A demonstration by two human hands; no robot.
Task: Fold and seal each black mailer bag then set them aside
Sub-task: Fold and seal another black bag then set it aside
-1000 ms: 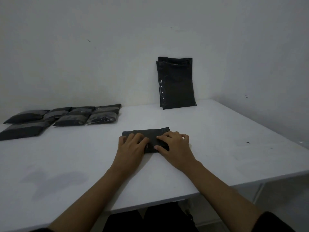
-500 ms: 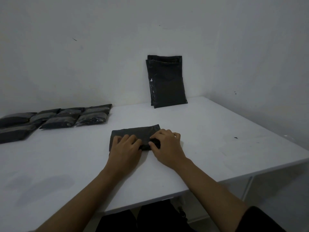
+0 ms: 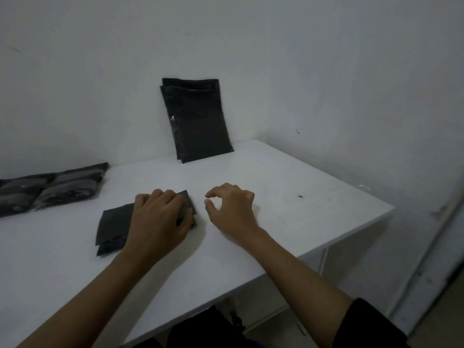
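A folded black mailer bag (image 3: 114, 226) lies flat on the white table (image 3: 288, 209) in front of me. My left hand (image 3: 159, 218) lies on its right half, thumb curled round the bag's right edge. My right hand (image 3: 232, 209) hovers just right of the bag, clear of it, fingers loosely curled and holding nothing. A stack of unfolded black mailer bags (image 3: 197, 119) leans upright against the back wall. Several folded, sealed bags (image 3: 50, 188) lie in rows at the far left.
The table's right edge and front corner (image 3: 386, 212) sit close to my right arm. A small dark speck (image 3: 300, 196) marks the tabletop to the right. White walls close the back and right sides.
My right hand has lifted off the folded bag and moved right. My left hand has slid to the bag's right end. The view has swung right and tilted.
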